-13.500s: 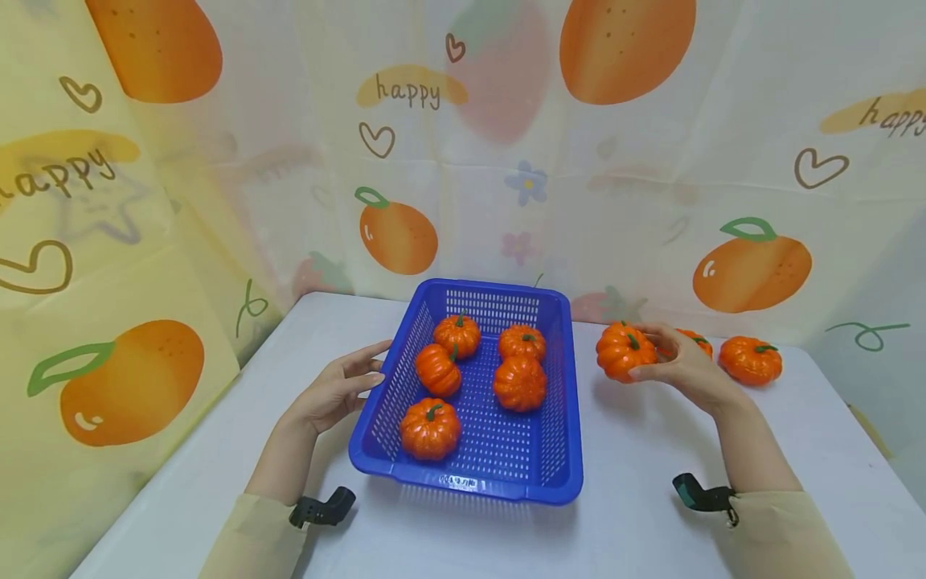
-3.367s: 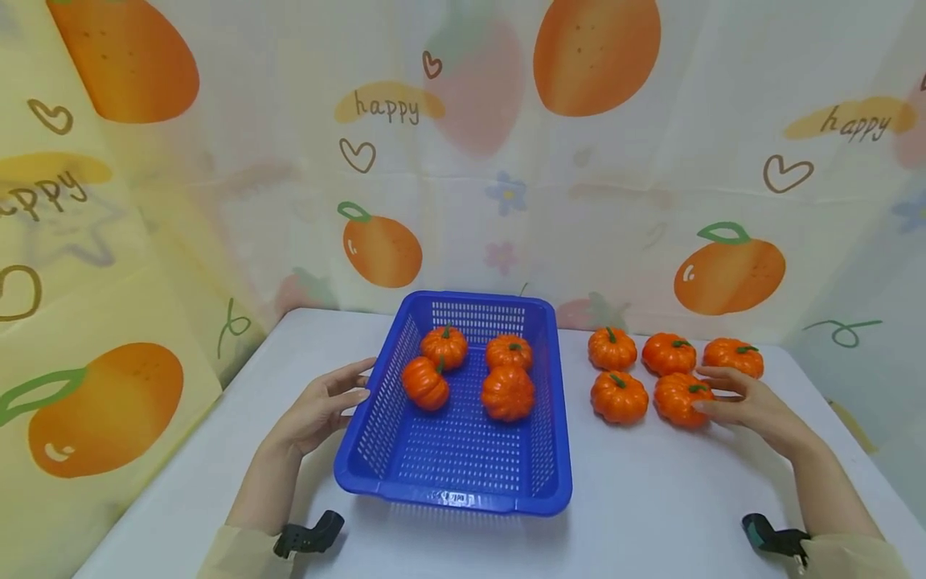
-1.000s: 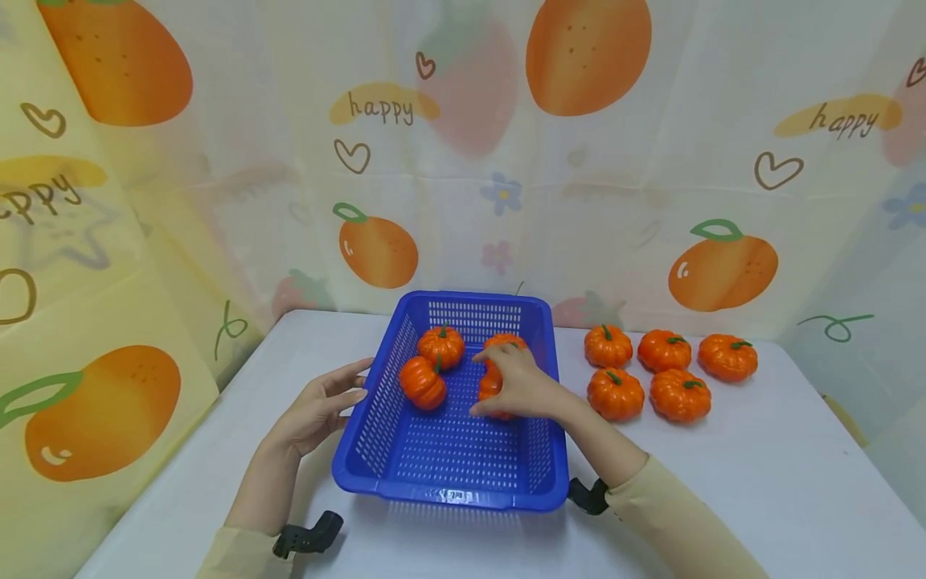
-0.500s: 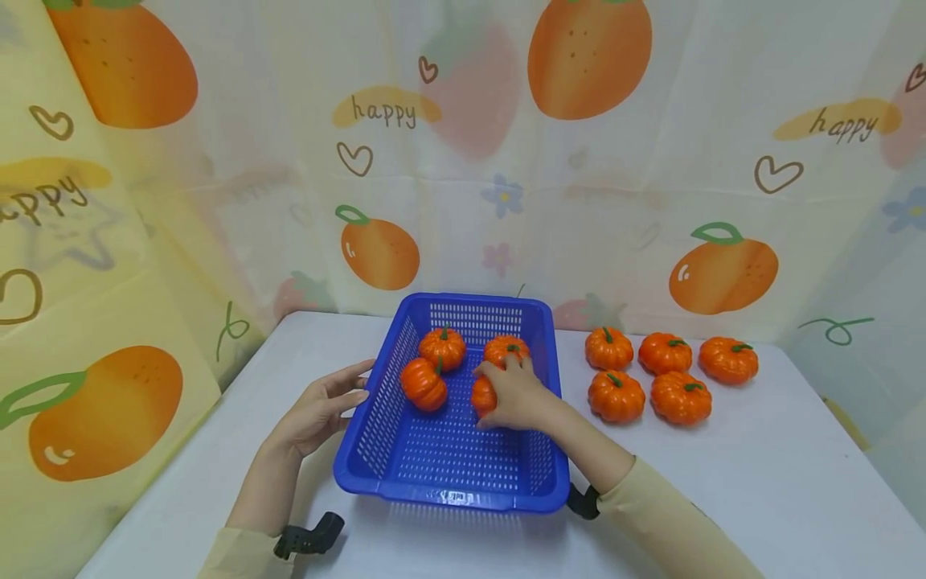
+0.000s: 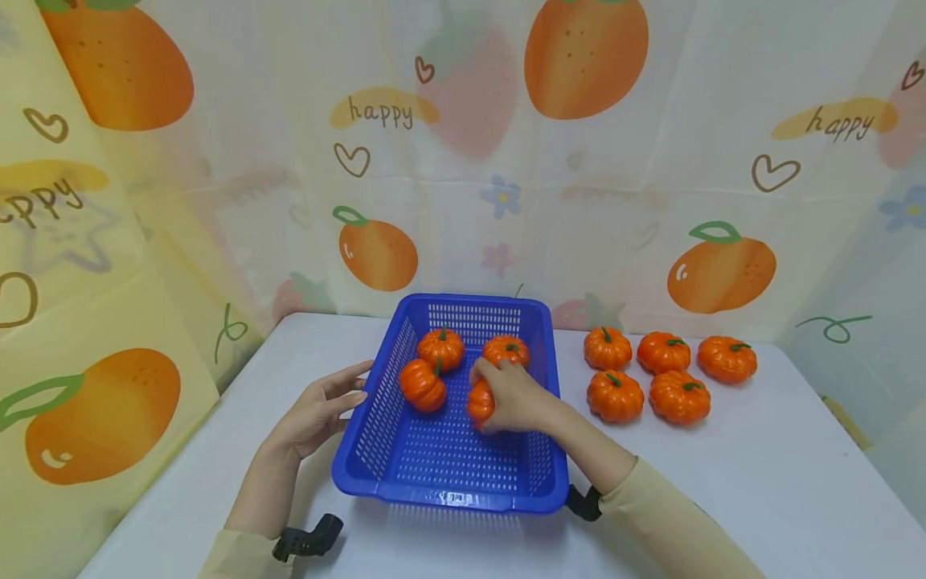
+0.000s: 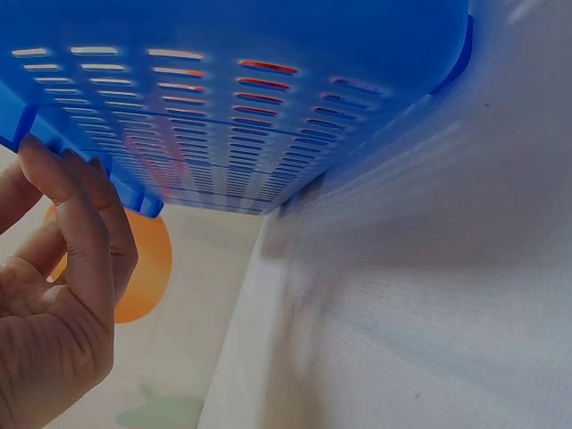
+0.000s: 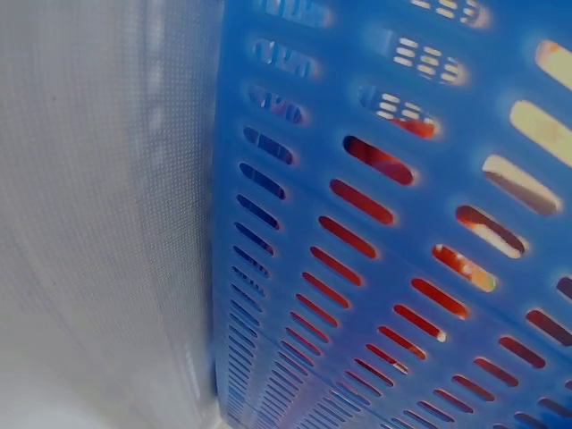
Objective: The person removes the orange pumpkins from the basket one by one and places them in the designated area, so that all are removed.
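On my head feed, the right hand (image 5: 517, 400) has its fingers curled round an orange pumpkin (image 5: 480, 404) in the right half of the blue basket (image 5: 451, 497), with three more pumpkins (image 5: 423, 386) beside it. My left hand (image 5: 321, 408), fingers relaxed, touches the basket's left rim; five others (image 5: 615, 396) sit on the worktop (image 5: 673, 498).

A basket (image 5: 452, 500) sits on a desk (image 5: 687, 507), before a hanging cloth (image 5: 600, 209). Within the basket are four pumpkins (image 5: 441, 349): two on the left, one behind the other, and two on the right, likewise. On the desk, to the basket's right, five more pumpkins (image 5: 615, 397) form two rows: three behind, two in front, before the left and middle ones.
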The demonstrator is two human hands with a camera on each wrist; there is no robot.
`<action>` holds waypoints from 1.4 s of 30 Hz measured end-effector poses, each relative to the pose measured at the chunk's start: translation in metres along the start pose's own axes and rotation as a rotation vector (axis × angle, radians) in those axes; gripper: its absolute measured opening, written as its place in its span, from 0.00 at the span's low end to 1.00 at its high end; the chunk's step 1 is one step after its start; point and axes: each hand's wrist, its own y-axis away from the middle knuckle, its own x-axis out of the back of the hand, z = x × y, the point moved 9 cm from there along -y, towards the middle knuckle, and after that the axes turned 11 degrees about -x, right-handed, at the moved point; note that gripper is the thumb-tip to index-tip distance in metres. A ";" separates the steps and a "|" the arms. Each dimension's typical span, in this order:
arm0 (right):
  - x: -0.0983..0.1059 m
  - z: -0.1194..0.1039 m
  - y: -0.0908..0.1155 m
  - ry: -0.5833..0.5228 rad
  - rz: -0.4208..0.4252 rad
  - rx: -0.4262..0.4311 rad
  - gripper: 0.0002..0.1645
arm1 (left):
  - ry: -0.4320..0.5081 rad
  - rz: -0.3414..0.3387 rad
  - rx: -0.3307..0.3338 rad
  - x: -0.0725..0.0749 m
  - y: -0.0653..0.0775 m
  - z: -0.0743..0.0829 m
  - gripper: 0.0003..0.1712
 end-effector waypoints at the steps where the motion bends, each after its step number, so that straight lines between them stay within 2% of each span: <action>1: 0.001 -0.001 0.000 -0.010 0.000 0.010 0.40 | 0.002 0.000 -0.002 0.000 0.000 0.000 0.36; 6: 0.005 -0.002 0.000 -0.070 0.023 0.019 0.50 | 0.015 -0.002 -0.008 -0.001 0.000 0.001 0.35; 13: 0.022 0.001 0.003 -0.282 0.101 0.036 0.48 | 0.010 0.001 -0.001 0.000 0.000 0.000 0.35; 16: 0.031 0.003 0.005 -0.334 0.125 0.059 0.48 | 0.004 0.003 0.005 0.000 0.000 -0.001 0.36; 24: 0.052 0.008 0.014 -0.506 0.091 0.108 0.48 | 0.002 -0.001 0.001 0.000 0.000 -0.001 0.36; 30: 0.070 0.011 0.023 -0.595 0.099 0.145 0.51 | 0.002 0.001 0.000 0.001 0.000 -0.001 0.36; 36: 0.085 0.021 0.032 -0.699 0.091 0.097 0.52 | 0.004 0.002 0.001 0.001 0.000 -0.001 0.36; 42: 0.104 0.037 0.037 -0.773 0.130 0.079 0.50 | 0.000 -0.003 -0.005 0.000 0.000 -0.001 0.36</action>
